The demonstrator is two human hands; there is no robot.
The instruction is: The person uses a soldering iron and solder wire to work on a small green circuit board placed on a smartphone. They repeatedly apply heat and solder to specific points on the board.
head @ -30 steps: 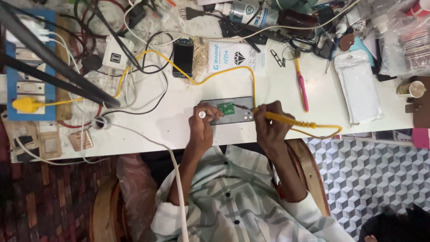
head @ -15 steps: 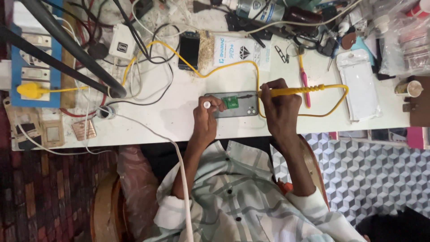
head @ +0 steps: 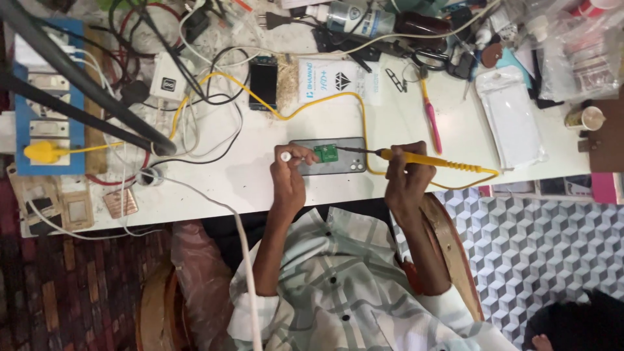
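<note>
A grey phone point(head: 335, 144) lies back-up on the white workbench point(head: 214, 188), with a small green circuit board point(head: 325, 153) resting on it. My left hand point(head: 289, 185) presses on the phone's left end; its fingertips pinch the green board and a small white knob point(head: 285, 156) shows at the thumb. My right hand point(head: 404, 182) grips a yellow soldering iron point(head: 435, 160). Its dark tip reaches left to the green board's right edge. The iron's yellow cable point(head: 325, 101) loops across the bench to a yellow plug on the left.
A blue switch board point(head: 49, 97) and tangled cables fill the left. Two black bars point(head: 78, 84) cross above them. A black phone point(head: 263, 84), pink brush point(head: 430, 123), clear phone case point(head: 513, 117), bottles point(head: 364, 19) and a small cup point(head: 588, 118) lie beyond.
My right hand had lifted the iron toward the far side half a second ago; it is now back nearer me with the tip at the green board. My left hand stays on the phone.
</note>
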